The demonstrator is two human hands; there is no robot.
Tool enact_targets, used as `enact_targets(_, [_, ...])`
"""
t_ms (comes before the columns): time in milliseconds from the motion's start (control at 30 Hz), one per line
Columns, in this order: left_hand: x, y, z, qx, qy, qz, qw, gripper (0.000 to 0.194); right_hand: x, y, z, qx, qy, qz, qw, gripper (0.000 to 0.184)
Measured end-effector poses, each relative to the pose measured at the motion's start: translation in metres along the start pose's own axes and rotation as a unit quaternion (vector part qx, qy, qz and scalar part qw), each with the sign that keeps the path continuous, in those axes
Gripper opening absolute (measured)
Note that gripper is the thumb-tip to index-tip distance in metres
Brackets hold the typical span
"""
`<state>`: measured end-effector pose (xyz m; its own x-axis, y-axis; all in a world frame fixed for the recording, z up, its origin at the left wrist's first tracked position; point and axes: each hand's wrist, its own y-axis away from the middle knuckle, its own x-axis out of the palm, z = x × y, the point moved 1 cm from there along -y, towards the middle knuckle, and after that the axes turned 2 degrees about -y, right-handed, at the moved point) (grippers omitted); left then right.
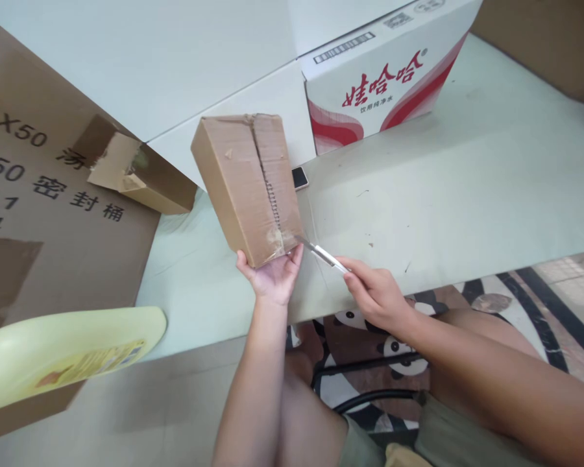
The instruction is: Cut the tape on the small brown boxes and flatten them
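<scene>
My left hand [272, 275] grips the near end of a small taped cardboard box [246, 185] and holds it tilted above the pale green table [448, 188]. In my right hand [374, 295] is a slim utility knife [321, 253], fingers closed round its handle. The blade tip touches the box's lower right corner, at the end of the taped seam. Torn clear tape shows at that corner.
A white and red printed carton [379, 71] stands at the back. A large brown carton [53, 214] and a small open box [131, 168] lie left. A yellow plastic jug [63, 350] rests at lower left. A phone [300, 177] lies behind the held box.
</scene>
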<state>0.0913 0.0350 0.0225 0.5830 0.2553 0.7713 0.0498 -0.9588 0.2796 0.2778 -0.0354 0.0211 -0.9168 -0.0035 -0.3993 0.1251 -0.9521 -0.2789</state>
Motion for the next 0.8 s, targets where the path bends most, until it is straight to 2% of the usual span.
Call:
enact_targets(133, [0.0,0.004,0.004,-0.056,-0.044,0.031,0.997,0.066,-0.005,-0.002,0.0,0.018,0.006,-0.022,1.0,0.041])
enact_targets(367, [-0.001,0.006,0.013,-0.091,-0.07,0.051,0.992,0.061,-0.002,-0.004,-0.005,-0.001,-0.007,0.007,1.0,0.043])
enact_targets(600, [0.0,0.006,0.014,-0.074,-0.043,0.006,0.996,0.06,-0.001,-0.006,-0.005,0.023,0.022,0.062,0.998,0.043])
enact_targets(700, [0.004,0.007,0.016,-0.084,-0.051,0.005,0.995,0.061,0.001,-0.007,-0.006,0.036,0.001,0.07,0.997,0.045])
enact_targets(800, [0.007,0.007,0.016,-0.065,-0.034,-0.012,0.997,0.062,0.003,-0.007,-0.007,0.042,-0.024,0.089,0.995,0.045])
